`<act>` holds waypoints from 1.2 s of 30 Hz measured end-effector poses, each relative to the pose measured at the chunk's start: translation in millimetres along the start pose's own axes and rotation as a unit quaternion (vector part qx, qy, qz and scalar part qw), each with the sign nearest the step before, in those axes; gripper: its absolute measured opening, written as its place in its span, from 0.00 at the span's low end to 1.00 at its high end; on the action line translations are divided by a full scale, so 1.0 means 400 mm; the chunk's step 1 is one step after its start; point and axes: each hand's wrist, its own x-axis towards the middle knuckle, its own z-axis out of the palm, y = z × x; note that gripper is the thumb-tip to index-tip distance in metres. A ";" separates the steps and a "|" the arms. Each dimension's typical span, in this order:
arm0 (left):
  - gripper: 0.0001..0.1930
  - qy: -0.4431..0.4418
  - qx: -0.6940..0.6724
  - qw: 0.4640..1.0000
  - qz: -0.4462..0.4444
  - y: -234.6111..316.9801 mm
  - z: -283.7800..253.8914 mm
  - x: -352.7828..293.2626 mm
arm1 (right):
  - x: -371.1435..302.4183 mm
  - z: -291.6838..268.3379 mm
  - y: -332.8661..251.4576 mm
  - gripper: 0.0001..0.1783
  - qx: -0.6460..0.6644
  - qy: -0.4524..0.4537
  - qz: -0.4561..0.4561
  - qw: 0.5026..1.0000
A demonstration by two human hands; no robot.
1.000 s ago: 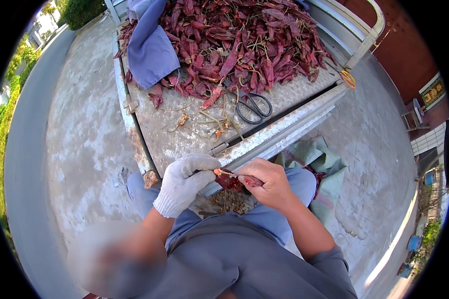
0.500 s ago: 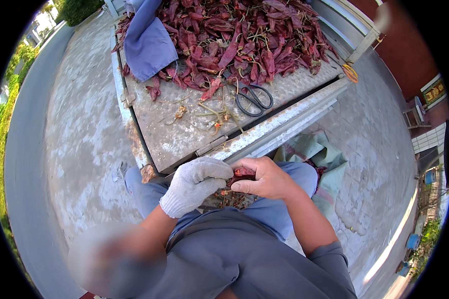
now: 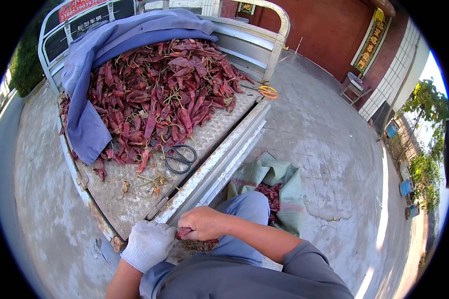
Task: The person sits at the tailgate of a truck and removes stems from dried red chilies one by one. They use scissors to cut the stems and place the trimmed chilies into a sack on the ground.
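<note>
My right hand (image 3: 202, 223), bare, is closed round a dark red dried chili pepper (image 3: 184, 232), whose end shows below the fingers. Close against it is my left hand (image 3: 148, 245) in a whitish knit glove, its fingers curled in at the pepper's left end. What the gloved fingertips grip is hidden. Both hands are low in front of the truck bed's near edge, above my lap. Beyond them a big heap of dried chili peppers (image 3: 157, 94) covers the bed. Black-handled scissors (image 3: 180, 159) lie at the heap's near edge, beside loose stems (image 3: 154, 182).
The metal truck bed (image 3: 105, 199) has a raised hinged edge (image 3: 204, 179) just ahead of my hands. A blue cloth (image 3: 82, 124) drapes over the heap's left and back. Right of my knee stands an open pale green woven sack (image 3: 290, 199) with chili peppers inside. Orange loops (image 3: 268, 91) hang at the bed's corner.
The view has swung up and to the right, showing more of the truck and sack. My right hand has closed further round the pepper, less of which now shows.
</note>
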 end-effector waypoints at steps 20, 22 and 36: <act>0.05 0.220 -0.151 0.957 -0.111 0.026 0.058 -0.025 | -0.003 0.163 -0.033 0.18 0.437 0.146 0.083 0.883; 0.03 0.245 -0.187 0.943 -0.130 0.037 0.073 -0.021 | -0.006 0.181 -0.038 0.19 0.515 0.160 0.102 0.836; 0.23 0.081 -0.187 0.951 -0.230 -0.013 -0.047 -0.072 | -0.055 0.080 0.010 0.13 0.665 0.213 0.032 0.715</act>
